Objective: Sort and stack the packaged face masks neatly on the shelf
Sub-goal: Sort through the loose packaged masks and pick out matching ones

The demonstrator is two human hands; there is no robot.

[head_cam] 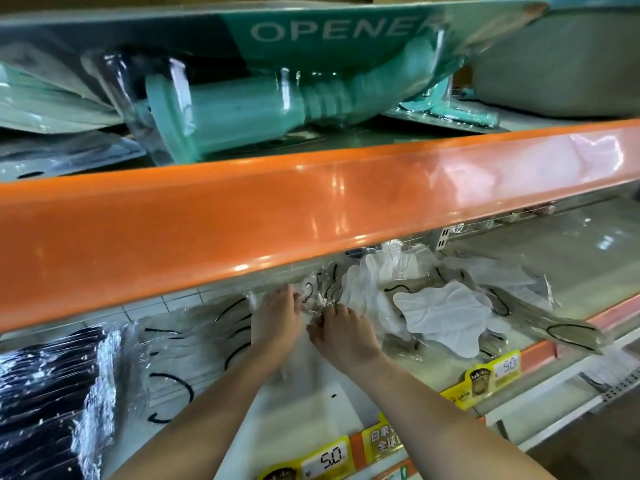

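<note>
Clear-wrapped white masks (440,315) lie scattered on the shelf (540,353), mostly unsorted I judge, while my left hand (277,315) and right hand (343,332) pinch one crinkled packet (320,296).

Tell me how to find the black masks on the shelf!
Find the long orange shelf edge running across the middle. Look under it, all the way to the left, past the left hand. The black masks lie there stacked in shiny clear wrap, the only dark pile; the packs beside them are white.
</note>
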